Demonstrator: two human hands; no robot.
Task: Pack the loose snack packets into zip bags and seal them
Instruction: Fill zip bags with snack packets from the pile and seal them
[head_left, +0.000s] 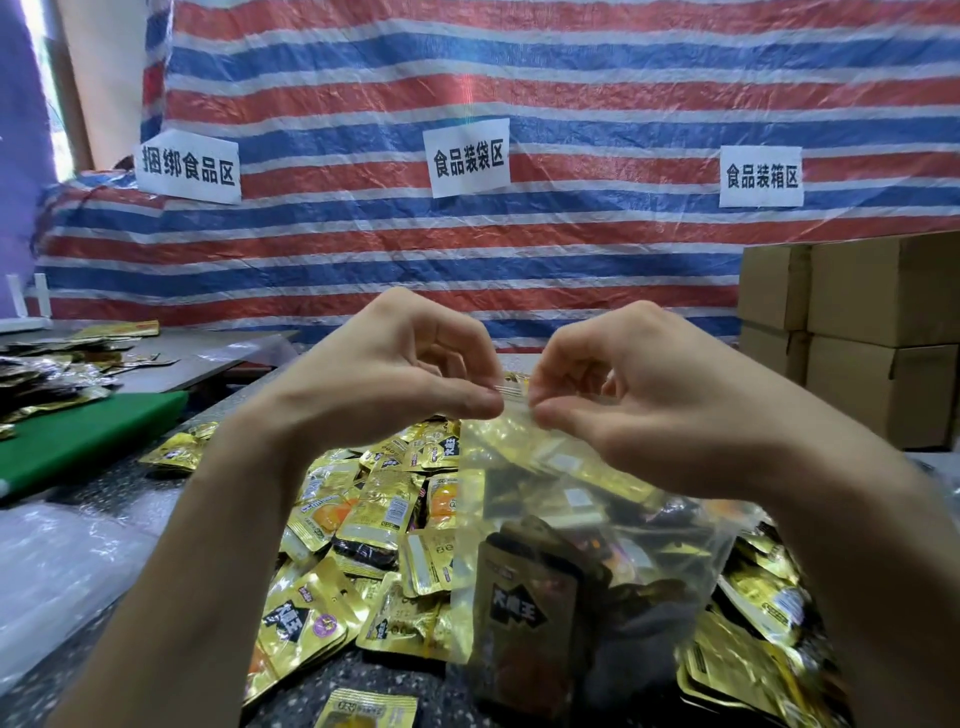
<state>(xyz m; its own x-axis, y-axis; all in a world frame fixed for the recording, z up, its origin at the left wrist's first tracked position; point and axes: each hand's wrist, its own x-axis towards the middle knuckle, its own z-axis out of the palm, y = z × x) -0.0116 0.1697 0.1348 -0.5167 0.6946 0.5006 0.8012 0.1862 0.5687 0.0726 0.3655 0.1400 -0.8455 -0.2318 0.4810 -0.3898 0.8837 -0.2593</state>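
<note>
A: What has the left hand (405, 374) got?

B: Its fingers (467, 400) are pinched shut on the zip bag (582, 561) at its top strip, above the snack packets (358, 519) on the desk (104, 488).

A: And the right hand (639, 395)?

B: Pinched on the same strip, nearly touching the left. The seal runs left to right; pressing probably goes outward.

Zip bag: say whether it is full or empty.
Full: the zip bag holds many dark and gold packets; both hands pinch its top edge.
</note>
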